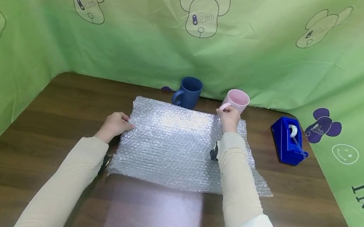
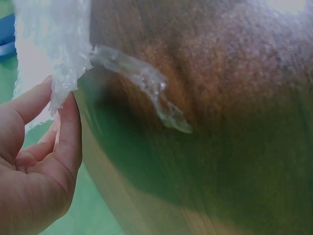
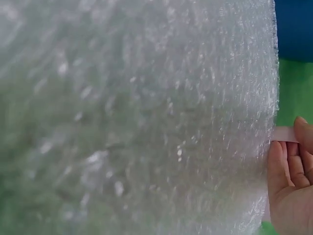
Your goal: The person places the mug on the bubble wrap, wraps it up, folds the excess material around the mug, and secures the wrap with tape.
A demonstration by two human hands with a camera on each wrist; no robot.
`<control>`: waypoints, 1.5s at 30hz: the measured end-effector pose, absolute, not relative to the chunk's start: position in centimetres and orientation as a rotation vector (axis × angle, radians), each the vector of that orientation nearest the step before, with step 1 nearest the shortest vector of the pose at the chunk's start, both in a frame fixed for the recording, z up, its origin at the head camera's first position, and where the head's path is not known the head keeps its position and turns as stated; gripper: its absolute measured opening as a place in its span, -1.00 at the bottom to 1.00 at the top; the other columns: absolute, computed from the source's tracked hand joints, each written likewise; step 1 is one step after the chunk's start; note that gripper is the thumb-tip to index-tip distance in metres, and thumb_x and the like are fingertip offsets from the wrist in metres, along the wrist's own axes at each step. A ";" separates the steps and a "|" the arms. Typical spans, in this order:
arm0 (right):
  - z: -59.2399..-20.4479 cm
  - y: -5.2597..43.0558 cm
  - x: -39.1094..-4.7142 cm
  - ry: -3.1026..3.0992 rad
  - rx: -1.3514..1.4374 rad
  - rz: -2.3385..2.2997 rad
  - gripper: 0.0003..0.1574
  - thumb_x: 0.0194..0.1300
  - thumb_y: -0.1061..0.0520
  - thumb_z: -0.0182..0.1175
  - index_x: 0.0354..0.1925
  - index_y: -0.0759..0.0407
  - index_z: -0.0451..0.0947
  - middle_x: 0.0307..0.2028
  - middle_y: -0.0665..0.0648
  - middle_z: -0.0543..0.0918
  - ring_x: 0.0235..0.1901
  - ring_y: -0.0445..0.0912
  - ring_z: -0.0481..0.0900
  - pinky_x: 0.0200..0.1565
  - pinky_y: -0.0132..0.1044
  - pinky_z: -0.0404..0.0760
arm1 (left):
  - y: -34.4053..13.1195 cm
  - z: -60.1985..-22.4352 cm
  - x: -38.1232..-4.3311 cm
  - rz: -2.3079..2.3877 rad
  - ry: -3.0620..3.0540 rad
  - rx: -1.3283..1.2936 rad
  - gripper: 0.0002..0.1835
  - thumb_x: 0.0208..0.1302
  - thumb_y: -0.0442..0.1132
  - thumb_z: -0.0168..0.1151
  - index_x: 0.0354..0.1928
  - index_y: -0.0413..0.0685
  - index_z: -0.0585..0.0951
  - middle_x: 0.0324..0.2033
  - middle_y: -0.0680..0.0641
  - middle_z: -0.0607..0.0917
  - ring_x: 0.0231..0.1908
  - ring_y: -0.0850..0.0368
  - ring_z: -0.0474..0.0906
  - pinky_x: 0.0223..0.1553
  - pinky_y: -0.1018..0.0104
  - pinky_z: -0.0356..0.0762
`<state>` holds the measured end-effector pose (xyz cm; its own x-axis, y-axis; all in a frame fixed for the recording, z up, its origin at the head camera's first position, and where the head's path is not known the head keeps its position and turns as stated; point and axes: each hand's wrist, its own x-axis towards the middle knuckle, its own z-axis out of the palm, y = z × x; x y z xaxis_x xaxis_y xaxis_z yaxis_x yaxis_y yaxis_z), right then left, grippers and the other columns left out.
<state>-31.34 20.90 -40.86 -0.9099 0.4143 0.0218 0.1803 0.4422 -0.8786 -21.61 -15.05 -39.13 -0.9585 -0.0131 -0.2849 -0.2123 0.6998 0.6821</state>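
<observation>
bubble wrap [image 1: 166,146] spread out, pink mug [image 1: 241,104] behind

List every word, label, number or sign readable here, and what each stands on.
"Qee": middle cartoon head on the green curtain.
"INN", next letter cut off: curtain, right side.
Smiley sign, wordless: curtain, right side.
Writing on the other cartoon heads: too small or blurred to be sure.
None visible on the pink mug, blue mug, bubble wrap or tape dispenser.
</observation>
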 end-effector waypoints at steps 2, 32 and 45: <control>-38.9 19.9 -29.7 -2.493 -0.559 1.424 -0.74 0.13 0.18 0.34 -0.25 0.36 0.62 -0.45 0.05 0.62 -0.35 -0.12 0.46 -0.17 -0.30 0.46 | -15.0 -39.3 -21.6 1.117 2.647 -0.180 -0.51 0.28 -0.20 0.19 0.12 -0.47 0.44 0.02 -0.42 0.57 0.01 -0.20 0.54 0.03 0.04 0.52; -35.6 19.8 -29.1 -2.186 -0.395 1.741 -0.87 0.22 0.32 0.24 -0.40 0.23 0.45 -0.55 -0.11 0.42 -0.46 -0.36 0.43 -0.29 -0.59 0.49 | -15.3 -38.9 -21.2 1.138 2.699 -0.199 -0.58 0.34 -0.19 0.09 0.04 -0.45 0.52 0.03 -0.40 0.59 0.02 -0.20 0.52 0.04 0.04 0.50; -32.6 19.3 -25.1 -2.270 -0.241 1.707 -0.89 0.21 0.30 0.26 -0.39 0.22 0.49 -0.62 -0.27 0.47 -0.48 -0.41 0.45 -0.35 -0.61 0.45 | -15.2 -38.7 -21.1 1.137 2.704 -0.204 -0.61 0.32 -0.20 0.11 0.00 -0.44 0.54 0.01 -0.38 0.60 -0.01 -0.18 0.53 0.03 0.05 0.50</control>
<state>-25.13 19.32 -32.61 -0.9440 0.3035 0.1294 -0.0402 0.2836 -0.9581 -21.15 -15.15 -38.71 -0.9703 -0.0494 -0.2367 -0.2037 0.6947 0.6899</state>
